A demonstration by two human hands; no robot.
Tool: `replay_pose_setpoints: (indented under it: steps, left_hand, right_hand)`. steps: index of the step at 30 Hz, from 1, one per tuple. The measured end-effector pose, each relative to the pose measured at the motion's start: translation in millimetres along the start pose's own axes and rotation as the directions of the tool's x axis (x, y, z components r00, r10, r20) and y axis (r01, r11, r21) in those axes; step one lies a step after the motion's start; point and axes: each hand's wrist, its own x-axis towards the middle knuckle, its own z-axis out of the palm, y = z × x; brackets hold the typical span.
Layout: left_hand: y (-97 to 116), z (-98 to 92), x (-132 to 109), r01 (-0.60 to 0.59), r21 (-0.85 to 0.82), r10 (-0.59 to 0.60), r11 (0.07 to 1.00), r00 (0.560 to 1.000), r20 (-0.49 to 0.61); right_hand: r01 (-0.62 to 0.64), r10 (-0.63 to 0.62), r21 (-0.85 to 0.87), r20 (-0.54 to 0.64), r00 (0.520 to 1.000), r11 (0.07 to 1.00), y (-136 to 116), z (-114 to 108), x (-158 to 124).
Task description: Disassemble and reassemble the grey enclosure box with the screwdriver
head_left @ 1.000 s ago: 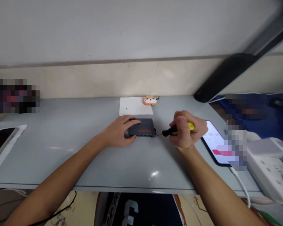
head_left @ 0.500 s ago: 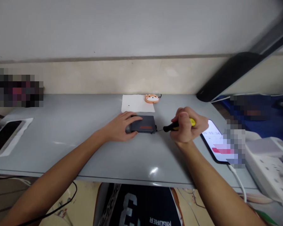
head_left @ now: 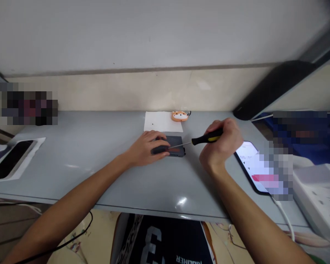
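Observation:
My left hand [head_left: 145, 148] is closed around the left part of a small dark grey box [head_left: 177, 139] with vent slots on its near side and red-brown markings on top. The box lies flat on the grey table, its left part hidden by my fingers. In my closed right hand [head_left: 224, 141] is a screwdriver [head_left: 202, 139] with a black and yellow handle. Its thin shaft points left across the top of the box, and the tip ends near my left fingers. Whether the tip touches the box, I cannot tell.
Behind the box lies white paper [head_left: 161, 123], with an orange animal-faced case [head_left: 179, 116] at its right edge. To the right are a lit phone [head_left: 249, 148] with a white cable and a white power strip [head_left: 319, 209]. A dark phone [head_left: 13, 161] lies at left.
The screwdriver tip has moved from the box's right end to over its top, near my left fingers. My right hand has risen and tilted. The view has shifted slightly.

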Motion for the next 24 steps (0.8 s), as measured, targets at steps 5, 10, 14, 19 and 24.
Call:
replay_pose_setpoints:
  steps: [5,10,14,19,24]
  left_hand:
    - [-8,1.2,2,0.009,-0.035,-0.013,0.999,0.995,-0.098]
    - [-8,-1.1,2,0.005,0.007,-0.004,1.000,0.993,-0.118]
    - [-17,-5.6,1,0.126,0.057,-0.113,0.990,0.975,-0.192]
    - [-53,-15.8,15,0.390,0.188,-0.349,0.902,0.912,-0.218]
    - [-80,-22.4,36,0.364,0.361,-0.356,0.859,0.930,-0.093]
  right_hand:
    - [-0.221,0.227,-0.109,0.040,0.973,0.969,-4,0,0]
    - [-0.433,0.437,-0.081,0.031,0.899,0.898,-5,0,3]
    - [-0.472,0.472,-0.046,-0.012,0.882,0.880,-1,0,6]
    - [-0.536,0.535,-0.010,-0.044,0.844,0.844,10,-1,11]
    - [-0.588,0.584,0.001,-0.122,0.803,0.809,17,0,13]
